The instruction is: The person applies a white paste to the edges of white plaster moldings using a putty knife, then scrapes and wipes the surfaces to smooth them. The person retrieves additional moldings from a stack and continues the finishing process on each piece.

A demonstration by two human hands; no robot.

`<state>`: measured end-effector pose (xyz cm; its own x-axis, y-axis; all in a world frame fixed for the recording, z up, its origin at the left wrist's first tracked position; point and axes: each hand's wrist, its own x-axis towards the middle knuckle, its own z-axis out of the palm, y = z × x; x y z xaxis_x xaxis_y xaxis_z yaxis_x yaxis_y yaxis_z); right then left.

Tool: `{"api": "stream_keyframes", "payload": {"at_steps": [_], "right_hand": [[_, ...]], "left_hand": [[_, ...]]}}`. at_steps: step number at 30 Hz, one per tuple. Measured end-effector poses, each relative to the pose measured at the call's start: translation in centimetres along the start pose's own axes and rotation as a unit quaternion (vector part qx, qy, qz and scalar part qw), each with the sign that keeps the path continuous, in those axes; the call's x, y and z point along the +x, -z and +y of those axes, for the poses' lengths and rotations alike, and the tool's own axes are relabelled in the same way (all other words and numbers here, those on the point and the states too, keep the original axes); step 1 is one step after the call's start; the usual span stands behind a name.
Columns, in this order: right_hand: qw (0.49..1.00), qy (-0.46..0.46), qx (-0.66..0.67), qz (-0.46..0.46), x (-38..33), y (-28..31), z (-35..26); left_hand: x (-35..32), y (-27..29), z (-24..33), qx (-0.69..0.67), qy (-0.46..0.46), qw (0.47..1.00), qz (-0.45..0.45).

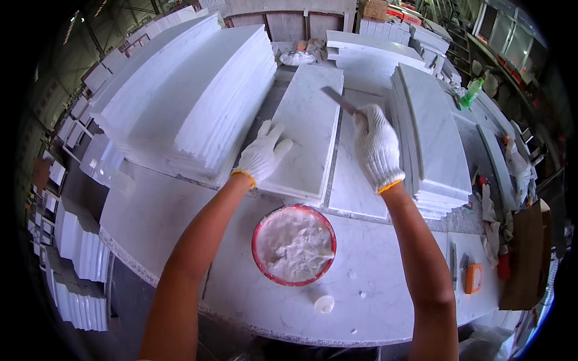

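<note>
Left hand point(262, 155), gloved, lies flat and released on marble slab point(304, 129) at counter point(156, 222) centre. Right hand point(376, 147) clenched around scraper point(339, 100), blade over slab's far right edge. Putty tub point(294, 244) nearer.

**Containers and cartons around the red tub**

The red tub point(294, 244), round and filled with white paste, stands on the tabletop point(150, 222) at the near middle and serves as the landmark. Far beyond it and to its right, at the top of the view, sits a brown cardboard carton point(374, 9) with low red crates point(402, 14) just beside it. Also beyond the tub, well off to the right, a green plastic bottle point(472, 92) lies tilted. To the tub's right, near the tabletop's edge, rests a small orange rectangular case point(473, 278), with a flat brown cardboard sheet point(525, 256) further right. No screens or signs show.
</note>
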<state>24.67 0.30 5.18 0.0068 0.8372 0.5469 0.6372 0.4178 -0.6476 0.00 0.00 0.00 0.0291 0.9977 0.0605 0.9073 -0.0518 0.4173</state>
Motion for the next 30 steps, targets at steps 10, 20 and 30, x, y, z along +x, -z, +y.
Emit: {"api": "stream_keyframes", "payload": {"at_steps": [10, 20, 30], "right_hand": [[0.871, -0.273, 0.404, -0.057, -9.8, 0.7, 0.4], [0.945, -0.277, 0.167, -0.040, -29.4, 17.0, 4.8], [0.924, -0.348, 0.156, -0.021, -35.5, 23.1, 4.3]], "left_hand": [[0.7, -0.4, -0.9, 0.019, -0.041, 0.996, 0.071], [-2.0, -2.5, -1.7, 0.129, -0.112, 0.939, 0.299], [-28.3, -2.9, 7.3, -0.266, -0.064, 0.938, 0.212]]}}
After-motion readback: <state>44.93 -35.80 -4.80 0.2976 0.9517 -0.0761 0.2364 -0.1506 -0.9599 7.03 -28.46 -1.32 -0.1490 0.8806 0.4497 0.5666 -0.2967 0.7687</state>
